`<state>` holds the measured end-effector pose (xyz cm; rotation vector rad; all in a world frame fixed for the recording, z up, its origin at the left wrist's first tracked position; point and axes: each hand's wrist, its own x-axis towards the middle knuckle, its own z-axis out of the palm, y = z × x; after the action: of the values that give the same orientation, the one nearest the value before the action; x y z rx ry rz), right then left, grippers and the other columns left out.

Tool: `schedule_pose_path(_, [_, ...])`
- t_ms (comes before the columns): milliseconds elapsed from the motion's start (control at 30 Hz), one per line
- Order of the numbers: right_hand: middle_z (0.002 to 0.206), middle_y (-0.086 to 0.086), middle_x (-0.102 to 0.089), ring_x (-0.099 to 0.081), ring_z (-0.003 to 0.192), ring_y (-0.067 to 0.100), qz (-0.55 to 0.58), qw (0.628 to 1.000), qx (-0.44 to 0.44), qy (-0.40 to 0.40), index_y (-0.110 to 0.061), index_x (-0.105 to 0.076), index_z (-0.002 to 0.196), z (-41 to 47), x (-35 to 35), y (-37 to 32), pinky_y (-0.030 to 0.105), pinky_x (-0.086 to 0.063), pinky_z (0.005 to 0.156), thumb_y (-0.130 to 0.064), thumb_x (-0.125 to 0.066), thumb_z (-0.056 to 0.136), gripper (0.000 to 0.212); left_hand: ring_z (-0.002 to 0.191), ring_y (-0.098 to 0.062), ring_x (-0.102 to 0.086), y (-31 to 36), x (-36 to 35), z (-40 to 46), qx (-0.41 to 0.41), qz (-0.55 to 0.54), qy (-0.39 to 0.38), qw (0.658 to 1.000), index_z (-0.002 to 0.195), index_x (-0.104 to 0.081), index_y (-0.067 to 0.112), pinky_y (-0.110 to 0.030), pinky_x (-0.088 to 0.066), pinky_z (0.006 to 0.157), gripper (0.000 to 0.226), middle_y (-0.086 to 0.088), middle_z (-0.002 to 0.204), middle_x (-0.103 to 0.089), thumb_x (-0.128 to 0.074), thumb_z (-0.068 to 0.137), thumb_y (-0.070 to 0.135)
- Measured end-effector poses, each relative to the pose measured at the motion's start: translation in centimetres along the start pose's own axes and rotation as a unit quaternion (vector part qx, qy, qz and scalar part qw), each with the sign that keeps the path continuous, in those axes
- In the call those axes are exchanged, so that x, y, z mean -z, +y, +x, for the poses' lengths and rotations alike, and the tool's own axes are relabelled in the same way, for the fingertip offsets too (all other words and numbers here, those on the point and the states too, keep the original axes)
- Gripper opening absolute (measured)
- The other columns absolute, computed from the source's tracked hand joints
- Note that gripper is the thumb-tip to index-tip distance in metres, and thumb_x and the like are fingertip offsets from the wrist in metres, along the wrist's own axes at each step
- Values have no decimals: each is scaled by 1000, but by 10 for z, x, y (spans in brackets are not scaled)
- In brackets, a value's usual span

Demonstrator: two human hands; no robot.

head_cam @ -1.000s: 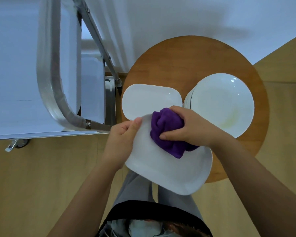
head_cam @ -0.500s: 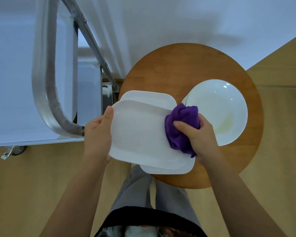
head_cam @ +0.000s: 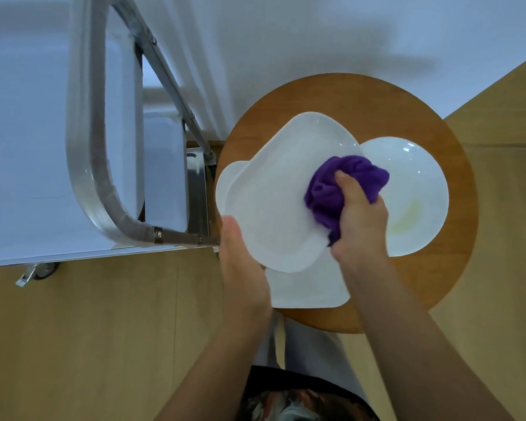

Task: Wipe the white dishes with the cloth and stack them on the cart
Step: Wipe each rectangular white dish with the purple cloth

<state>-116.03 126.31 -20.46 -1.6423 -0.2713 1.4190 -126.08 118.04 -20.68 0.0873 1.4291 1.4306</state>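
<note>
Wiping step in hand, most likely, judging by the cloth on the dish.

Left hand: gripping the near-left edge of the held white dish, thumb on top, other fingers hidden under the rim. Dish up off the table, tilted, hanging over the second flat dish lying on the round wooden table.

Right hand: fingers curled tight round the bunched purple cloth, pressing it on the right side of the held dish.

To do it well: keep a firm grip with the left hand so the dish does not slip. Rub in circles, from the middle out to the rim. Turn the dish a bit at a time to reach every part. Press softly, not hard, so the dish does not tip out of the hand.

Around: a round white plate on the table, just right of the cloth, with a faint yellow smear, so probably not clean yet. The cart to the left, its metal handle curving between the hands and the shelf. Handle in the way, probably: lift the dish over or round it when stacking. Wheel low down on the wooden floor.
</note>
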Motion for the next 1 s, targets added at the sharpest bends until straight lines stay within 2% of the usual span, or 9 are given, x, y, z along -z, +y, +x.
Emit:
schedule_pose_path(100, [88,-1,-72,-70,75,16,-70,995,31,-61,-25,-62,98,10,12,-19,33,-58,62,-24,-77,72,30,86,-19,-73,34,14,25,102,20,-120,987,121,-58,21,-29,-56,59,74,0,98,-75,-55,64,68])
schedule_pose_path(200, [96,-9,-67,-67,84,12,-164,975,90,-118,-28,-58,109,8,9,-21,26,-56,62,-23,-78,71,44,82,-20,-73,50,9,42,186,137,-165,959,112,-60,29,-34,-57,56,35,1,94,-75,-60,81,45])
schedule_pose_path(267, [116,-16,-57,-59,97,8,-195,965,118,-131,-35,-43,132,8,4,-21,22,-56,70,-25,-78,72,70,79,-18,-71,46,2,43,160,199,-124,959,100,-59,34,-35,-58,56,12,5,90,-73,-55,91,41])
schedule_pose_path(333, [118,-22,-51,-55,101,4,-214,952,162,-144,-38,-35,137,5,3,-21,15,-54,70,-28,-77,73,78,88,-19,-67,40,-4,42,125,177,-70,974,96,-57,34,-41,-58,72,12,6,96,-69,-51,94,43])
schedule_pose_path(567, [101,-29,-50,-54,92,-14,-171,963,180,-106,-44,-41,109,-32,22,38,5,-47,63,-20,-74,78,51,93,-18,-65,46,-8,53,31,123,-9,992,90,-59,36,-45,-54,83,14,12,91,-69,-50,94,45])
schedule_pose_path(700, [102,-25,-51,-57,93,5,-203,959,174,-98,-40,-37,116,-36,30,44,12,-53,70,-26,-71,80,51,93,-18,-66,42,-5,50,50,106,-4,993,93,-60,37,-44,-55,80,13,12,91,-71,-50,94,45])
schedule_pose_path(833, [101,-28,-51,-56,94,5,-325,918,189,-123,-38,-40,121,-29,47,25,13,-51,64,-34,-72,78,54,94,-14,-62,37,0,49,35,128,8,991,95,-57,38,-42,-53,84,13,14,97,-66,-45,96,44])
schedule_pose_path(933, [106,-42,-44,-48,105,-9,-329,884,315,-110,-54,-35,118,-27,40,0,9,-51,70,-37,-73,76,59,95,-11,-62,37,1,50,8,204,-36,978,104,-57,37,-39,-53,85,18,13,100,-65,-43,97,46])
schedule_pose_path(1000, [116,-32,-45,-49,110,3,-365,833,401,-115,-41,-39,126,-20,25,-11,22,-52,83,-36,-70,76,59,89,-11,-65,34,-1,46,-4,256,-89,962,99,-58,39,-35,-57,79,19,14,95,-67,-41,96,47])
